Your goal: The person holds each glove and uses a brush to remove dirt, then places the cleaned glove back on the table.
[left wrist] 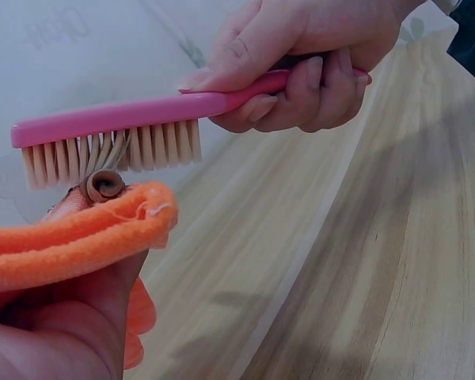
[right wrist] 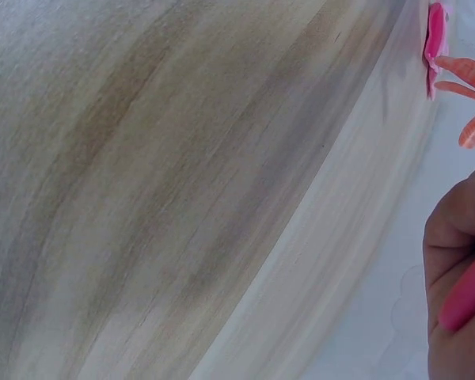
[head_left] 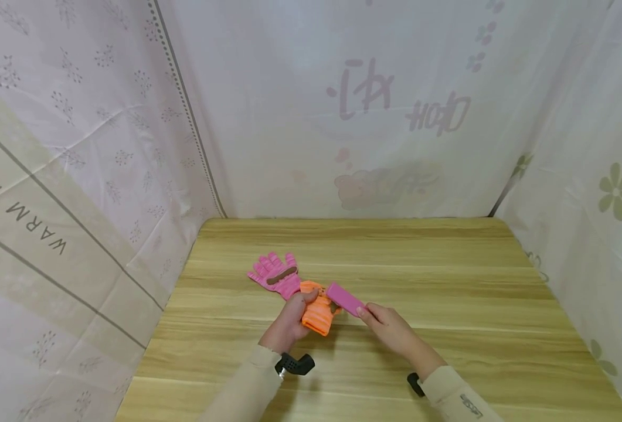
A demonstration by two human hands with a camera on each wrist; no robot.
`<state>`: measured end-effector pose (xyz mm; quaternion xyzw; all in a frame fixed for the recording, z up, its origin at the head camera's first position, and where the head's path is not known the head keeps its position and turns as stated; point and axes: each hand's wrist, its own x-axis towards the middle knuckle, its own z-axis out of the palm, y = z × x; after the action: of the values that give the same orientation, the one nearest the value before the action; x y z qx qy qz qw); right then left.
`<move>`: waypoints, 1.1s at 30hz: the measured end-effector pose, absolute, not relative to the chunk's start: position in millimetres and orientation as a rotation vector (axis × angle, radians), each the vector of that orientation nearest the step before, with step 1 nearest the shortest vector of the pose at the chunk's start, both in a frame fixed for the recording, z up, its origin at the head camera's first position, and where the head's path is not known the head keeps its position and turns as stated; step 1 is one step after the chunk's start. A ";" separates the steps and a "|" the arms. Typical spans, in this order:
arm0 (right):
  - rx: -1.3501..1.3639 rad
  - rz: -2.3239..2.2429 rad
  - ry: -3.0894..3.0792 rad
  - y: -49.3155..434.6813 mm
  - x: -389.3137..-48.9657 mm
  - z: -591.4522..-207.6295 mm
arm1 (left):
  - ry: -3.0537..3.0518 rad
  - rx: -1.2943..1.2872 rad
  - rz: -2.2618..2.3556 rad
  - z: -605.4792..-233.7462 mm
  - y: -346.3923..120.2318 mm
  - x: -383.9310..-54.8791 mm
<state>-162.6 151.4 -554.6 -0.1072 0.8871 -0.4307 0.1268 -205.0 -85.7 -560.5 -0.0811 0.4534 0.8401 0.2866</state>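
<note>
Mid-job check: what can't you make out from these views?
Pink brush, head view: bristles hidden by its back.
Pink brush, right wrist view: head cut off by the right edge.
Left hand, head view: some fingers hidden by the orange glove.
Pink glove, head view: underside hidden by the glove itself.
Right sleeve, head view: lettering too small.

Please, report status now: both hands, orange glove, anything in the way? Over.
Left hand holding orange glove. Right hand gripping pink brush, bristles touching brown curled piece. Pink glove nearby; nothing seen blocking pink brush.
</note>
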 end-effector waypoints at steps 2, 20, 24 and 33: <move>-0.321 -1.252 2.588 151.8 -162.4 -554.3 | 1.231 -0.226 2.235 -561.0 -86.3 -204.9; -0.327 -1.311 2.563 147.6 -161.2 -552.1 | 1.158 -0.129 2.212 -557.9 -89.1 -202.2; -0.291 -1.375 2.547 145.7 -161.2 -549.6 | 1.154 -0.129 2.228 -557.9 -90.8 -201.5; -0.400 -1.421 2.535 133.6 -158.0 -542.4 | 1.194 -0.120 2.186 -558.2 -85.8 -199.2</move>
<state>-158.0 133.6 -542.4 -0.1355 0.8594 -0.4819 0.1038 -199.2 -85.8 -558.2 -0.0457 0.4537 0.8311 0.3182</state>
